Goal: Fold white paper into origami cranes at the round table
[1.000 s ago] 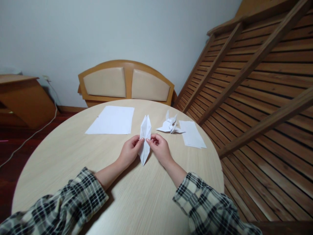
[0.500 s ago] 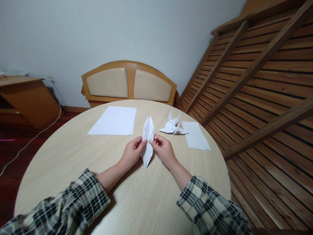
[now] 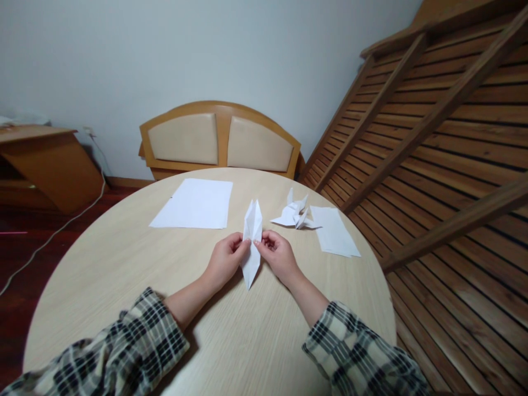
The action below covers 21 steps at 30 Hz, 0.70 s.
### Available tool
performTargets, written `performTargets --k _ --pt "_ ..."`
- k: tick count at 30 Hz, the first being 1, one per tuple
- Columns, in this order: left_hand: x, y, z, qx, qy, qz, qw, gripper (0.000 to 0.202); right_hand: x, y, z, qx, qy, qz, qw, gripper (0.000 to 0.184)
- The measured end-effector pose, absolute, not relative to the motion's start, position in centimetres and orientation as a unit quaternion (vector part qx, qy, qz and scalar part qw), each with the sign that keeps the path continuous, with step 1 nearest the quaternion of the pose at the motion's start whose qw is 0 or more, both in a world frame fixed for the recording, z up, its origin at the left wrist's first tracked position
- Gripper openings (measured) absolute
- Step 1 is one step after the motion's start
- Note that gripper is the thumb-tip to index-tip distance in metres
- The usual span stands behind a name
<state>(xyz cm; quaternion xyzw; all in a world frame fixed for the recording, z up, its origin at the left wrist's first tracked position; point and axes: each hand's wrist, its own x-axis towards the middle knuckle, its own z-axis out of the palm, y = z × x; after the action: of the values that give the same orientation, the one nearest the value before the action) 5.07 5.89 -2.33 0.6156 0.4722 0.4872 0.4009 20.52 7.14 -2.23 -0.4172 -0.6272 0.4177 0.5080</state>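
A white folded paper shape (image 3: 252,231), long and pointed at both ends, lies on the round pale wooden table (image 3: 124,264). My left hand (image 3: 225,261) pinches its left edge at the middle. My right hand (image 3: 278,254) pinches its right edge, fingertips nearly meeting those of the left. Both hands have their fingers curled closed on the paper. Plaid sleeves cover both forearms.
A flat white sheet (image 3: 193,203) lies at the far left of the table. A finished folded paper figure (image 3: 295,212) and a small stack of white sheets (image 3: 335,232) lie at the far right. A wooden chair (image 3: 218,140) stands behind; slatted wooden stairs (image 3: 433,143) rise on the right.
Both hands have drawn slightly closer together on the folded paper, narrowing it. The view has shifted a little; nothing else on the table moved.
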Motion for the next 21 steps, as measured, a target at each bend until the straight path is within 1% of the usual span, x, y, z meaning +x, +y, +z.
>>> performTargets --k 4,14,21 --pt "5.1 5.7 -2.1 0.622 0.476 0.479 0.396 0.029 20.8 7.4 -2.4 -0.414 -0.62 0.437 0.504 0.024" --pt "5.5 5.8 -1.9 0.613 0.443 0.5 0.422 0.032 20.6 7.8 -2.4 -0.402 -0.597 0.448 0.53 0.022" --pt "5.4 5.8 -1.9 0.616 0.442 0.509 0.407 0.031 19.7 7.2 -2.2 -0.42 -0.614 0.405 0.532 0.016"
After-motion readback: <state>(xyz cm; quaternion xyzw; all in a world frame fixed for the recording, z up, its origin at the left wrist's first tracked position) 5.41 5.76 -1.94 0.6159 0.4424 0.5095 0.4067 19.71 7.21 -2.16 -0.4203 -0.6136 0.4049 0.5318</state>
